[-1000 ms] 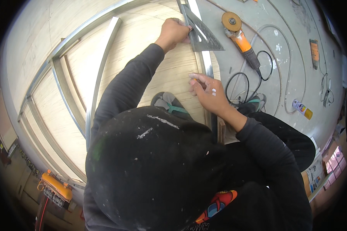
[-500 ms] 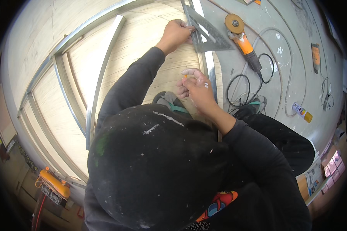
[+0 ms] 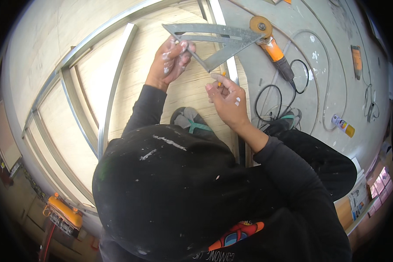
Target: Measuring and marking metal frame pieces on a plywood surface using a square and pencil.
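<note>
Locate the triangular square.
In the head view, the triangular square is at upper centre, held by the left hand, its right tip overlapping the angle grinder.

From where I stand, a hand could slip over the plywood (image 3: 192,95) at centre frame, between the left hand (image 3: 170,61) and right hand (image 3: 229,102), with the metal square (image 3: 229,49) blocking top centre, a sandalled foot (image 3: 187,117) below, a metal tube (image 3: 113,87) left and a grinder (image 3: 274,52) upper right.

Head cam: left fisheye of a side-by-side pair, aimed steeply down, upright, unmirrored. Close range: black clothing (image 3: 174,196) fills lower middle, left hand (image 3: 172,59) and right hand (image 3: 229,100) sit above centre. Straight edges bow toward the dark rim.
</note>
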Demonstrator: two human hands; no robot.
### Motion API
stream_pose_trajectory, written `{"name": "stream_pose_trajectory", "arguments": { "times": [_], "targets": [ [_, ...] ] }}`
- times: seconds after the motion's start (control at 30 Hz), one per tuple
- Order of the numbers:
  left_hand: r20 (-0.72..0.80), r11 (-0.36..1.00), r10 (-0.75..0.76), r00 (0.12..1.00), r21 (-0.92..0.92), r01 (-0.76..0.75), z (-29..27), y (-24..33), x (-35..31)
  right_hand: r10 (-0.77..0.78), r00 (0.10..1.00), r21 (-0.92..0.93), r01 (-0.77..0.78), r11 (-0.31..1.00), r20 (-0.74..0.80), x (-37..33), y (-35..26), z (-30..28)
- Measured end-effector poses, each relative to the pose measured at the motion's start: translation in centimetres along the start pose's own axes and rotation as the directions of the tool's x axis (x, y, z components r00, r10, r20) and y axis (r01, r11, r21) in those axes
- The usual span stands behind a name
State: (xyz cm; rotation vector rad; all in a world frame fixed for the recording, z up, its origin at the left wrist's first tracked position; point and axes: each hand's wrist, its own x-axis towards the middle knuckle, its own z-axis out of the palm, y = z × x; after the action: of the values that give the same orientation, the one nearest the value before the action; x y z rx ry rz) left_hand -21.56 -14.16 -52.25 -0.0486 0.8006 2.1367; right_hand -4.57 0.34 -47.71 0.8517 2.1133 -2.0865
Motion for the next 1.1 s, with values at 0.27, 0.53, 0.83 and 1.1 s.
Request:
{"name": "stream_pose_trajectory", "arguments": {
  "times": [0.27, 0.53, 0.83, 1.1],
  "targets": [
    [0.076, 0.671, 0.459, 0.885, 0.623, -0.402, 8.2, 0.9, -2.4, 0.085, 0.996, 0.114, -0.084, 0.99, -0.004, 0.9, -1.5, -1.1],
    [0.167, 0.45, 0.633, 0.756, 0.715, -0.535, 5.9, -5.3, -1.4, 0.156, 0.961, -0.219, -0.106, 0.97, 0.228, -1.3, 1.5, -0.1],
    [0.205, 0.485, 0.458, 0.865, 0.758, -0.437, 3.8, -7.3, 2.2, 0.148, 0.952, -0.325, -0.055, 0.944, 0.269, -1.2, 2.4, -0.2],
    [0.268, 0.129, 0.355, 0.895, 0.935, -0.331, 1.4, -5.2, 3.0, 0.196, 0.948, -0.243, -0.134, 0.961, 0.251, -0.9, 3.6, -0.6]
  ]
}}
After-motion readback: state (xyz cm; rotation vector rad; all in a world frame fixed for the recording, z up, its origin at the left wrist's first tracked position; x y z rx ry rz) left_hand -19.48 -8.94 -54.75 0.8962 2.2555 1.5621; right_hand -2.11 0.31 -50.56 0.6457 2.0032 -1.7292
